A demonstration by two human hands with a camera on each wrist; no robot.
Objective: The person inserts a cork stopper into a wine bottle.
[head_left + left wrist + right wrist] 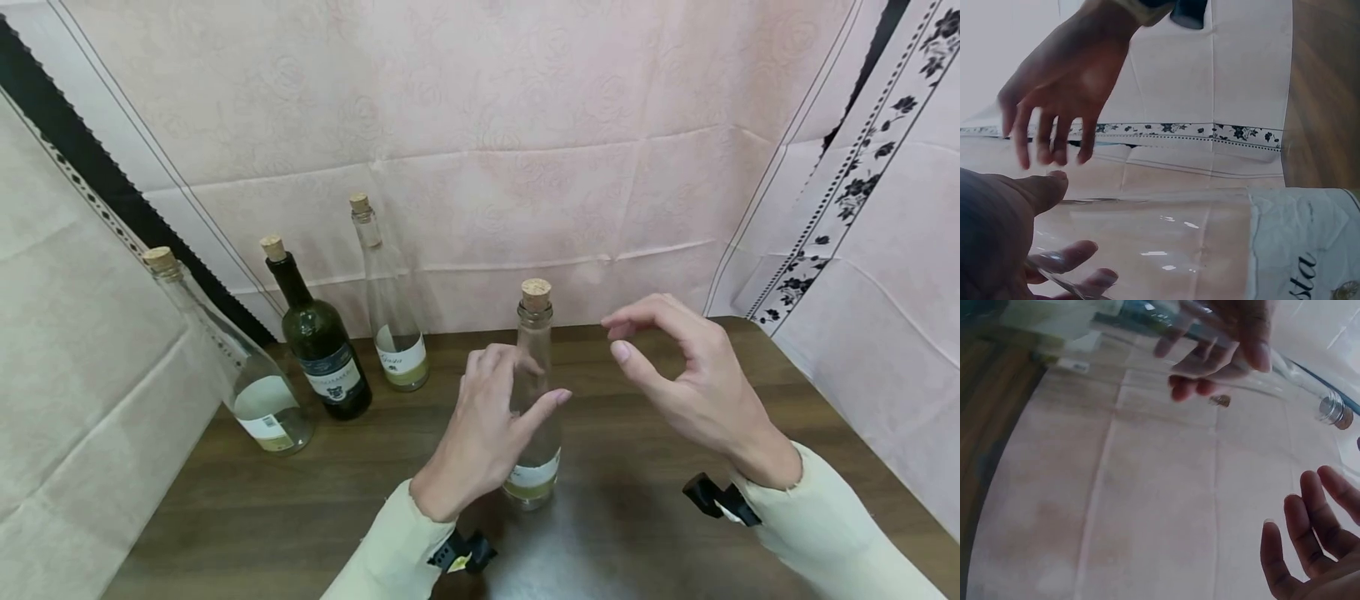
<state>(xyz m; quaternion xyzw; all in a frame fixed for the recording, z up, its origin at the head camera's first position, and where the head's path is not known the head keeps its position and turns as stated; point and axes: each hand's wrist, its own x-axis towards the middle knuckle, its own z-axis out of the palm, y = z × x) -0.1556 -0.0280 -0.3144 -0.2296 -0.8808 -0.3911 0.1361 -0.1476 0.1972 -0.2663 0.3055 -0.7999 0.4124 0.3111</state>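
A clear glass bottle (537,454) with a cork (536,292) in its mouth stands upright on the table. My left hand (487,429) is loosely around its upper body, fingers behind the glass and the straight thumb crossing in front. Through the glass (1160,250) in the left wrist view, fingertips (1088,250) of this hand show, apart from the thumb. My right hand (693,383) hangs in the air to the right of the bottle, its fingers bent loosely with a gap to the thumb, holding nothing. In the right wrist view, the corked neck (1333,411) lies beyond the right hand's fingers.
On the left stand a clear corked bottle (262,400), a dark green corked bottle (326,350) and another clear corked bottle (397,333). A pale cloth (480,200) hangs behind and beside the dark wooden table (360,500). Black straps (720,498) sit on both wrists.
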